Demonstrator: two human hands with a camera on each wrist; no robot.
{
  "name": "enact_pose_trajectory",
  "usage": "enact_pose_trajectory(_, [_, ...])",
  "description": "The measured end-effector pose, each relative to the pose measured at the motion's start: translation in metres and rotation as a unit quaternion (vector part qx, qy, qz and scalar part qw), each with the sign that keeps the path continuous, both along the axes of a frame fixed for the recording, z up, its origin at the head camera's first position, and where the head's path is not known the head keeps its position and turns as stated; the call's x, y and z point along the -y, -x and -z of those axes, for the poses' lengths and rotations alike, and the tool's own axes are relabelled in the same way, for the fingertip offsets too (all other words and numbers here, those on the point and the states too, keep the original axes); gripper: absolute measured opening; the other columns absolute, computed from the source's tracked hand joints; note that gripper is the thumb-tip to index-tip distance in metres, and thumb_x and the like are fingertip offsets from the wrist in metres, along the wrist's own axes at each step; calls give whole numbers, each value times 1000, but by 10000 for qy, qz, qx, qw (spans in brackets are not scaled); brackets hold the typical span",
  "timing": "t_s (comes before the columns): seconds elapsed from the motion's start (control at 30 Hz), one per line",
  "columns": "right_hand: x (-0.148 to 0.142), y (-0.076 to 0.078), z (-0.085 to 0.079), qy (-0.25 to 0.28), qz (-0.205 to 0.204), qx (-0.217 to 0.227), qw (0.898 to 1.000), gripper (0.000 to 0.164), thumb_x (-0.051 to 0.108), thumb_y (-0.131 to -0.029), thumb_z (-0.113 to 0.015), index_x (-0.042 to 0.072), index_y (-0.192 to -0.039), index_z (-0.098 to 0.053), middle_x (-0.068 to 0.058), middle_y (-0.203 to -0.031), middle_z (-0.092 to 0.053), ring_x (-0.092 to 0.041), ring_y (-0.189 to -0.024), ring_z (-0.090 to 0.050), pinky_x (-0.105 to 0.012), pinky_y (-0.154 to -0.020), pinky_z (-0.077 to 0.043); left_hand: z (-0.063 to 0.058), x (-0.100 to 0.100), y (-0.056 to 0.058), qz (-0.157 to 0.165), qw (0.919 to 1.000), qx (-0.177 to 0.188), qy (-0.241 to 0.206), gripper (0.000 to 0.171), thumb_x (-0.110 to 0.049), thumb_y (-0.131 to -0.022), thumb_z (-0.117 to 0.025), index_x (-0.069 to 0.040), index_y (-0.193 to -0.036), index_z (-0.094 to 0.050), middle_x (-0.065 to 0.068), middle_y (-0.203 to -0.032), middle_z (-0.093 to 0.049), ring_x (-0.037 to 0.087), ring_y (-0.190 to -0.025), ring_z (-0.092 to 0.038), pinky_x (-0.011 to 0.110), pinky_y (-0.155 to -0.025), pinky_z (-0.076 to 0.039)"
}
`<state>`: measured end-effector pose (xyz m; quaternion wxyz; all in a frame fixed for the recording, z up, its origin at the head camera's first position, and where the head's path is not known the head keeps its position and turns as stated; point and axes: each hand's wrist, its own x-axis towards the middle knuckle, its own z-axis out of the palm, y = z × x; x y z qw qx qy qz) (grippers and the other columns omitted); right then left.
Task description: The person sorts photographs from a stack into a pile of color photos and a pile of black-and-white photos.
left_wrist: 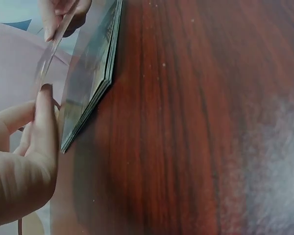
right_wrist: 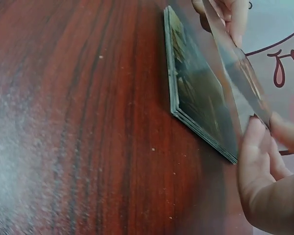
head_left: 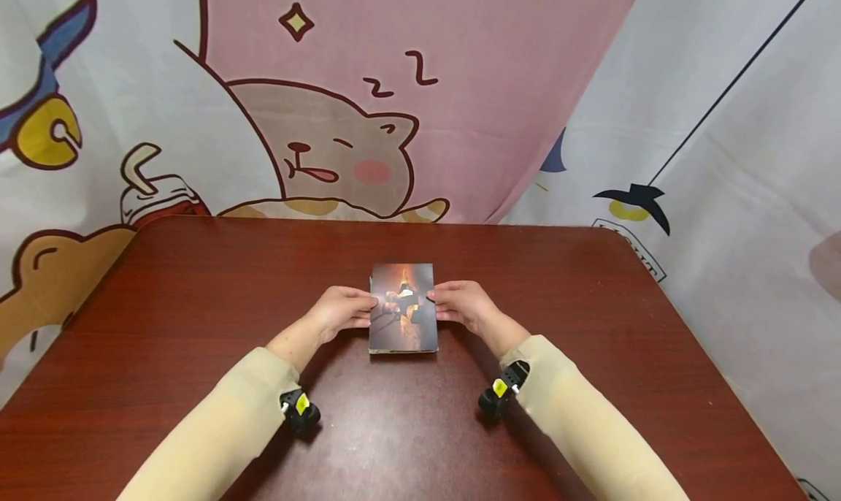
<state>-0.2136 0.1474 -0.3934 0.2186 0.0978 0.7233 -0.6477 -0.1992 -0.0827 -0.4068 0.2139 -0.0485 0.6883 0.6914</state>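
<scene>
In the head view, a glossy postcard [head_left: 404, 333] with a glowing tower picture and bright glare is held level by both hands. My left hand [head_left: 336, 310] pinches its left edge between thumb and fingers. On the opposite edge, my right hand [head_left: 468, 304] pinches it the same way. Below the card, a neat stack of postcards [left_wrist: 99, 63] lies on the table, with a gap between the two in the left wrist view. The right wrist view also shows the stack [right_wrist: 196, 83] under the raised card [right_wrist: 242, 76]. From above, the card hides most of the stack.
The brown wooden table [head_left: 263, 267] has rounded far corners. Behind it hangs a curtain [head_left: 486, 85] printed with cartoon animals. Small black wrist cameras [head_left: 301, 412] sit at the cuffs of the cream sleeves [head_left: 223, 421].
</scene>
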Motion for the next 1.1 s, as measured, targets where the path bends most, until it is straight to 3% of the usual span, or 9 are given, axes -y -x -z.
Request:
enact_pose_trajectory(0.17, [1,0,0,-275,-238,90,9993,23,8,-87,-65,-7,-103,-60,3,-64,-57,-9,-55,-54,-18,-52,-54,-3,-2,0,-225,9997,-52,12,31,1,-89,-55,18,-114,-52,-5,-68,-59,5,-59,-58,17,-60,-57])
enact_pose_trajectory(0.43, [-4,2,-4,-356,-218,35,9991,20,5,-87,-64,-8,-100,-59,2,-61,-56,-7,-52,-54,-16,-50,-53,-6,-6,0,-232,9997,68,13,30,-1,-89,-57,16,-114,-52,-7,-68,-59,5,-60,-57,17,-60,-57])
enact_pose_trajectory(0.73, [-16,5,-8,-311,-163,-58,9994,33,3,-89,-60,-12,-117,-53,5,-69,-59,-7,-59,-55,-14,-52,-53,-13,-20,4,-268,9995,181,-36,33,-2,-90,-57,15,-117,-51,-4,-71,-58,5,-58,-57,17,-62,-57])
enact_pose_trajectory(1.1, [-34,7,-14,-241,-82,-132,9996,36,3,-89,-59,-13,-121,-50,8,-68,-60,-4,-57,-55,-14,-53,-52,-19,-38,10,-229,9991,356,-71,38,-3,-91,-57,14,-123,-48,0,-78,-57,9,-66,-57,18,-67,-58])
